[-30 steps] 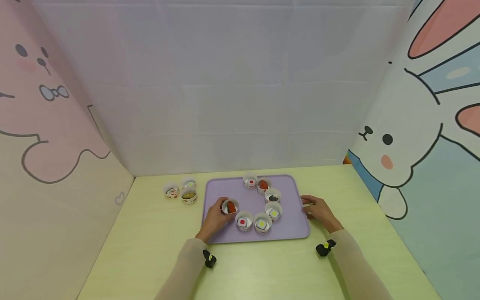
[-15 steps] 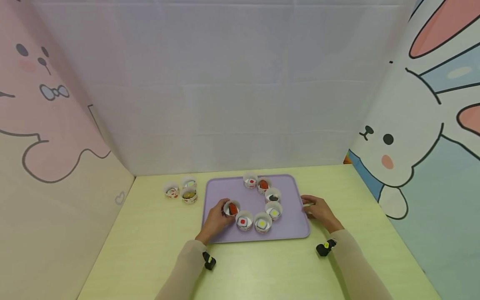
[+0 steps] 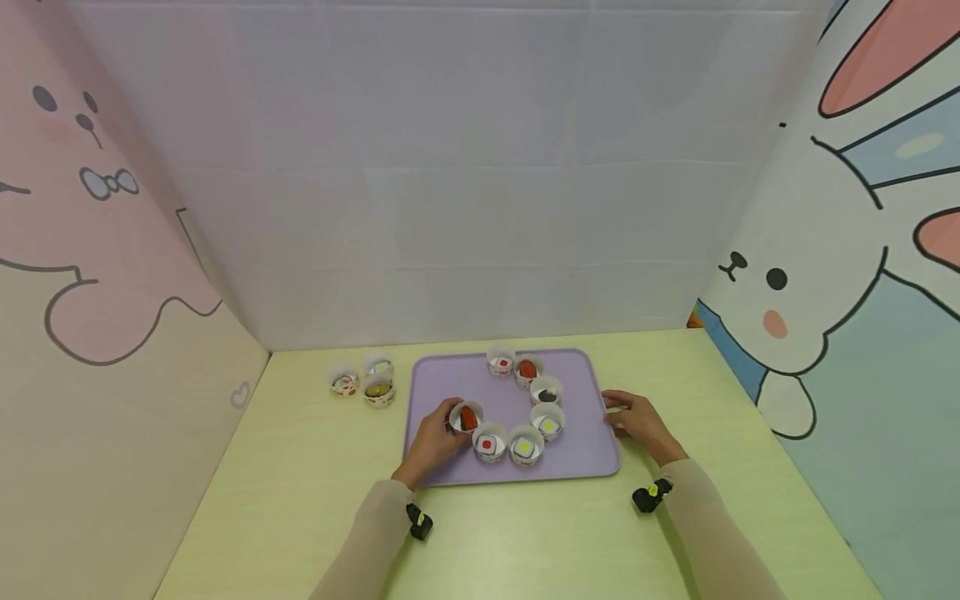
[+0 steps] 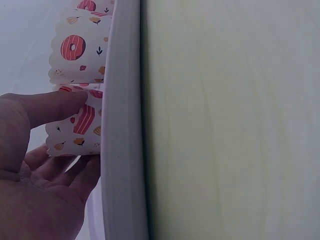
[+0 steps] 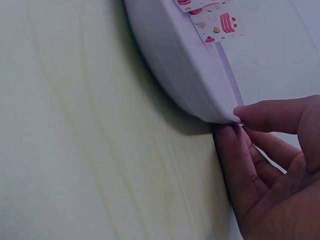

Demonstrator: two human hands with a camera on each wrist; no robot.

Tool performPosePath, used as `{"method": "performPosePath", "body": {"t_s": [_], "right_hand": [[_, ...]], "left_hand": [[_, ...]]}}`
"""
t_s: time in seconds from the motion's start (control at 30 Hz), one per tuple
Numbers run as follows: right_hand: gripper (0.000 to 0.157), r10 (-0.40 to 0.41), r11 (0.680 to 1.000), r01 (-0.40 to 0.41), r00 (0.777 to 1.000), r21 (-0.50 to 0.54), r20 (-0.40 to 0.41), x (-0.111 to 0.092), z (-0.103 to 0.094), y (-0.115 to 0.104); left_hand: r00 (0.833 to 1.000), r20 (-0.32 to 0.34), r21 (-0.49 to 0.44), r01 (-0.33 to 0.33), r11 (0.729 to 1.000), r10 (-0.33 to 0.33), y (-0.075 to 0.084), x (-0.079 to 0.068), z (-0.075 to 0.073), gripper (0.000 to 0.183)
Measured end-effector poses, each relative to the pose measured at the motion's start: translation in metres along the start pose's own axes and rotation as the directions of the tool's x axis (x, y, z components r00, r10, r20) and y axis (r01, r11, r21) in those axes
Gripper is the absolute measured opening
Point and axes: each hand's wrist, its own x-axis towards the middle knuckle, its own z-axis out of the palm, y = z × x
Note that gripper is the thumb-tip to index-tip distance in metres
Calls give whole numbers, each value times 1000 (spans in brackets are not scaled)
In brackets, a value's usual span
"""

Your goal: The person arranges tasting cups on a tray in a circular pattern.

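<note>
My left hand grips a printed paper baking cup holding a red-orange sushi piece with a dark band. Thumb and fingers lie on opposite sides of this cup in the left wrist view. It stands right beside a cup with a red-centred white roll. To the right is a cup with a yellow-centred roll. Several more filled cups curve up the lavender tray. At the tray's right edge, my right hand pinches the rim, thumb above and fingers below.
Left of the tray, three more filled cups stand grouped on the pale yellow table. A white sheet hangs behind the table. Cartoon-printed panels flank both sides.
My left hand has shifted the gripped cup slightly right and toward me, closer to the cup with the red-centred roll. The right hand stays at the tray rim.
</note>
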Motion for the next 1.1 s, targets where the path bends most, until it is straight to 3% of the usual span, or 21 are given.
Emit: {"method": "performPosePath", "body": {"t_s": [0.27, 0.63, 1.1], "right_hand": [[56, -4, 1000, 4, 1000, 2, 6, 0, -1, 1], [55, -16, 1000, 16, 1000, 13, 12, 0, -1, 1], [56, -12, 1000, 12, 1000, 10, 5, 0, 0, 1]], "left_hand": [[1000, 17, 44, 15, 999, -16, 0, -5, 1, 59], [1000, -5, 28, 18, 999, -18, -1, -9, 1, 63], [1000, 13, 39, 11, 999, -11, 1, -13, -2, 69]]}}
